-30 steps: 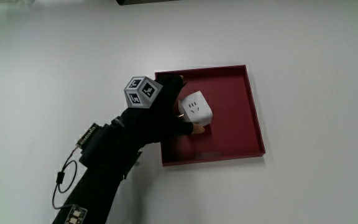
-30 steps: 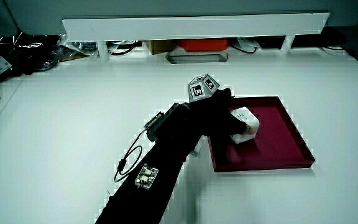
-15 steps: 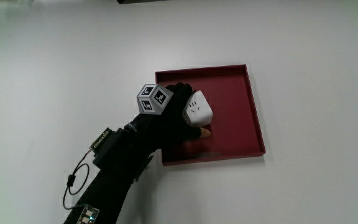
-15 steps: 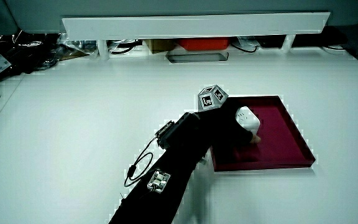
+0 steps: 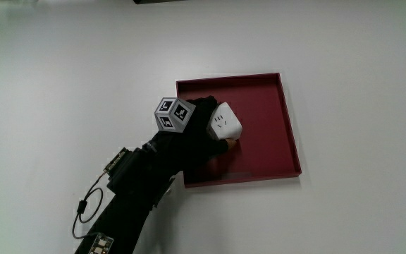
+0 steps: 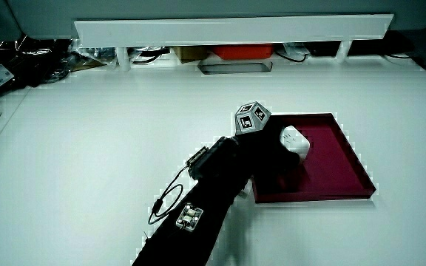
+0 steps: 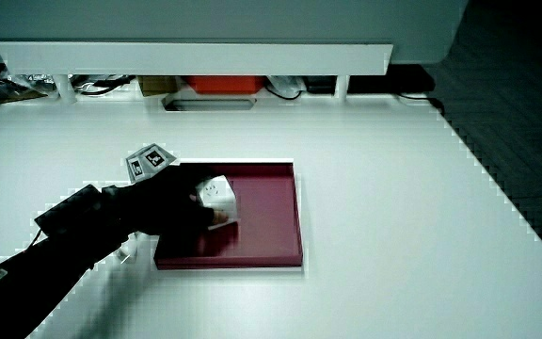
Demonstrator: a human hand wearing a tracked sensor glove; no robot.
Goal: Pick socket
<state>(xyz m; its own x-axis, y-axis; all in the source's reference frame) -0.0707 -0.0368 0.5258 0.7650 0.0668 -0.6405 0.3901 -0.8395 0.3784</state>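
Note:
A white cube-shaped socket (image 5: 225, 122) (image 6: 295, 140) (image 7: 217, 194) is held over the dark red tray (image 5: 272, 121) (image 6: 340, 162) (image 7: 273, 212), tilted and lifted off the tray floor. The hand (image 5: 201, 131) (image 6: 268, 149) (image 7: 179, 206), in a black glove with a patterned cube (image 5: 173, 113) on its back, is shut on the socket, fingers wrapped round its side nearest the forearm. A bare fingertip shows under the socket in the main view. The forearm reaches in over the tray's edge nearest the person.
A low white partition (image 6: 231, 30) (image 7: 191, 55) runs along the table's edge farthest from the person, with cables, an orange object (image 6: 240, 53) and other clutter under it. Wires and a small board (image 6: 189, 216) hang on the forearm.
The hand has lifted the socket off the tray floor and tipped it; in the last half second it barely moved.

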